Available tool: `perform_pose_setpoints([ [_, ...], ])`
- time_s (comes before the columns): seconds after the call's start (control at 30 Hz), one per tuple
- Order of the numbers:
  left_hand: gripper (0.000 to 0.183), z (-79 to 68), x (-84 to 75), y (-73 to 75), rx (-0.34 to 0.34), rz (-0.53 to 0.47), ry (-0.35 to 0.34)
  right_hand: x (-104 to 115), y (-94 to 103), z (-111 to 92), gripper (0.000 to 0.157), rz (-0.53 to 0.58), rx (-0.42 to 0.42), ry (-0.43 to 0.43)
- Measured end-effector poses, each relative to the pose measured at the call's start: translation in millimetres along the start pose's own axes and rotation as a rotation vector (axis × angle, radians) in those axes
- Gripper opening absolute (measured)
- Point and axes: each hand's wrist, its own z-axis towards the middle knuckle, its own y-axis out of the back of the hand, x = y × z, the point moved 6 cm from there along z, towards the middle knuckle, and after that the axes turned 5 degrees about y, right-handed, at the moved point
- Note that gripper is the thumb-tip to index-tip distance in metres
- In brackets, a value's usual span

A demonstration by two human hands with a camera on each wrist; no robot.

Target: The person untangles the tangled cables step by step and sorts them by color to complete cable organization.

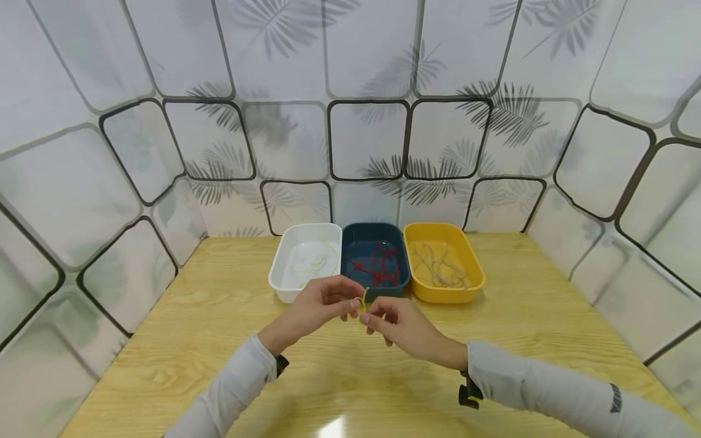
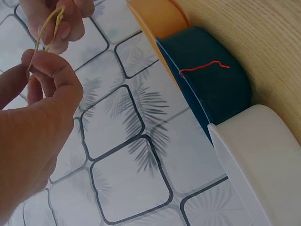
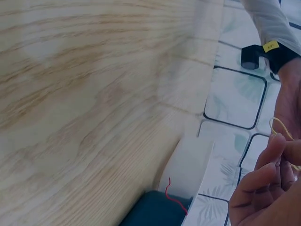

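A thin yellow string [image 1: 364, 301], bent into a loop, spans the small gap between both hands above the table. My left hand [image 1: 327, 299] pinches one end of it between thumb and fingers. From the other side my right hand [image 1: 406, 327] pinches the string with its thumb and index finger. In the left wrist view the yellow string [image 2: 43, 29] runs as a narrow loop from one set of fingertips to the other. The right wrist view catches a rounded bend of the string [image 3: 277, 121] above the right fingertips.
Behind the hands, a white bin [image 1: 278, 277] with pale yellowish strings, a dark blue bin [image 1: 350, 234] with red strings and a yellow bin [image 1: 475, 277] with beige strings stand side by side. One red string [image 2: 204, 67] hangs over the blue bin's rim. Patterned curtains [image 1: 367, 140] enclose the wooden table [image 1: 219, 304].
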Motion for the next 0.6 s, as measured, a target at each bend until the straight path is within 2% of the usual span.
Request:
perform_pose_setpoints([
  [0.13, 0.029, -0.2, 4.6, 5.9, 0.006, 0.021, 0.035, -1.1, 14.0, -4.5, 0.022, -0.027, -0.038, 0.016],
  [0.27, 0.027, -0.6, 10.4, 7.3, 0.064, 0.055, 0.070, -1.0, 30.1, -10.1, 0.018, -0.116, -0.077, 0.054],
  [0.37, 0.025, -1.5, 12.2, 7.8, 0.105, 0.060, 0.082, 1.6, 43.2, -13.4, 0.013, -0.206, -0.121, 0.114],
  [0.6, 0.027, -7.2, 7.5, 2.1, 0.286, 0.019, -0.013, 5.2, 64.7, -22.6, 0.005, -0.374, -0.217, 0.225],
])
